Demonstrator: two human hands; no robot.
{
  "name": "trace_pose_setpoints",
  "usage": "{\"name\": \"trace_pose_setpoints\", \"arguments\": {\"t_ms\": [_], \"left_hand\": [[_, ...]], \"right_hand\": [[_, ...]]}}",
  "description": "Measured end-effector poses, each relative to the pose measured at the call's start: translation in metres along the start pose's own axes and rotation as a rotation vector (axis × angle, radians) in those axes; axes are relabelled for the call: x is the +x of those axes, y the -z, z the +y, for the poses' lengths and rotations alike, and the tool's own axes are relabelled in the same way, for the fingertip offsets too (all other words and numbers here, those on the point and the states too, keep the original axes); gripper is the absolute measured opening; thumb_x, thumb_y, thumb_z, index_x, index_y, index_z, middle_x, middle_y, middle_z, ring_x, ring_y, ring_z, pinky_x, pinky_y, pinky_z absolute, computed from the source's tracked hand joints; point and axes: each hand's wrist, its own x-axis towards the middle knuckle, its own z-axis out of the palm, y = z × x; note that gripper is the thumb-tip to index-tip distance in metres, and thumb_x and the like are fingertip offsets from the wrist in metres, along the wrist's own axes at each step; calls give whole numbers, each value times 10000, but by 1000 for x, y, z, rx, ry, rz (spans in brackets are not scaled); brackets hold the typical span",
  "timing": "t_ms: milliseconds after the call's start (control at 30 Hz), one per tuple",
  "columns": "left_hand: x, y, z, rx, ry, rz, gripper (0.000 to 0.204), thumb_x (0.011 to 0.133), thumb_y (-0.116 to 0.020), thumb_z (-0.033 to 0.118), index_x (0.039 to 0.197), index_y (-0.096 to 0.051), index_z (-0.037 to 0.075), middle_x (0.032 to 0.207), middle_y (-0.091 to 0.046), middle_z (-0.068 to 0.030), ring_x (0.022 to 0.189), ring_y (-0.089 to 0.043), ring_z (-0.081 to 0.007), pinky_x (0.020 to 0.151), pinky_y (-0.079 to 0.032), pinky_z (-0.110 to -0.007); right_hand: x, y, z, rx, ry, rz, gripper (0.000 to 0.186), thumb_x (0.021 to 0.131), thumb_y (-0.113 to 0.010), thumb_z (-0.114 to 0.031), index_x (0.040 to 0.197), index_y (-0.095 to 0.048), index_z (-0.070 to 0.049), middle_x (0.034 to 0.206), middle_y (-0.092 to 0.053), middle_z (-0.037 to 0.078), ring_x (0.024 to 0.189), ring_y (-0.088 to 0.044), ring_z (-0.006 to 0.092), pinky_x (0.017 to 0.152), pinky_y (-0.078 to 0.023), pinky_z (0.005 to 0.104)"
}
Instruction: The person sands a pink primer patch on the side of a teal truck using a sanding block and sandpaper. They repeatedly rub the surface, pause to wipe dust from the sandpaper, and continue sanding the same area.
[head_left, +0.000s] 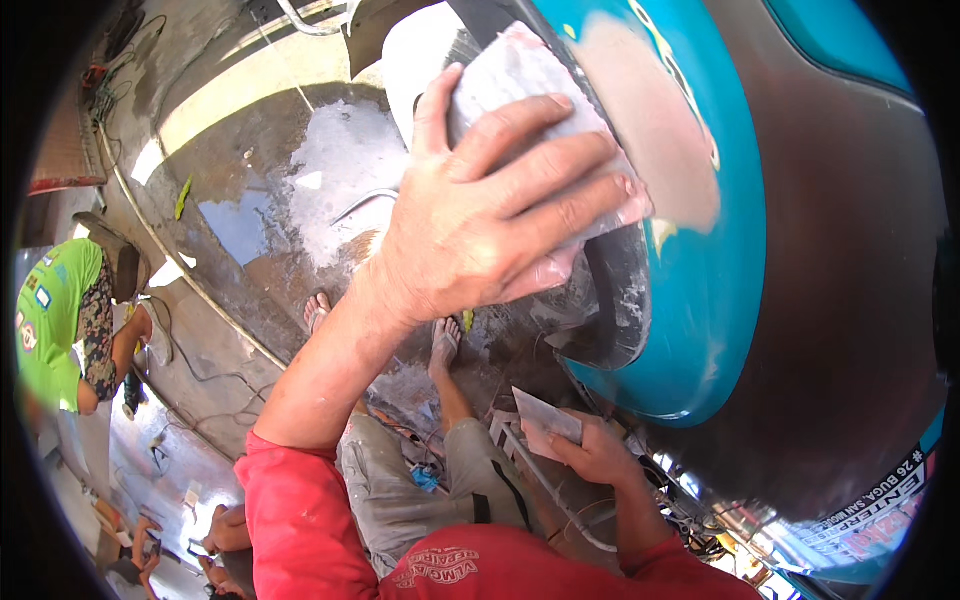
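Observation:
My left hand (480, 225) is stretched over a flat, whitish-pink slab (508, 72) with rough, smeared edges, its fingers bent around it. The slab lies over the dark curved edge (625, 300) of a teal vehicle body (725, 310). I cannot tell whether it touches the panel. Right beside it, the teal paint carries a broad, dull pinkish-beige patch (640, 115). Lower down, near my body, my right hand (603, 452) pinches a thin, pale, flat plate (546, 418) with a pointed corner. The left thumb is hidden.
A hose (170, 220) and cables run over the wet, stained concrete floor (235, 310). My sandalled feet (446, 342) stand below the vehicle. At left a person in a green shirt (65, 310) bends down; other people are at lower left. A metal frame (550, 485) stands near my legs.

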Motion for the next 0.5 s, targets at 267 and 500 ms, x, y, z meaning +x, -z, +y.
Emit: {"name": "trace_pose_setpoints", "arguments": {"t_ms": [267, 500], "left_hand": [[27, -4, -59, 16, -55, 326, 520, 820, -742, 449, 1279, -788, 208, 1340, -682, -56, 1259, -590, -335, 1074, -417, -577], [40, -40, -85, 112, -215, 503, 430, 782, -806, 282, 1191, -810, 153, 1293, -681, -36, 1200, -582, -341, 981, -465, -602]], "right_hand": [[5, -6, -7, -2, 22, -15, 402, 991, -631, -283, 1291, -684, -21, 1149, -750, 226, 1061, -730, 407, 909, -555, 451], [22, -6, -12, 52, 52, -14, 379, 1002, -617, -254, 1279, -673, -1, 1131, -740, 227, 1057, -723, 411, 910, -553, 446]]}}
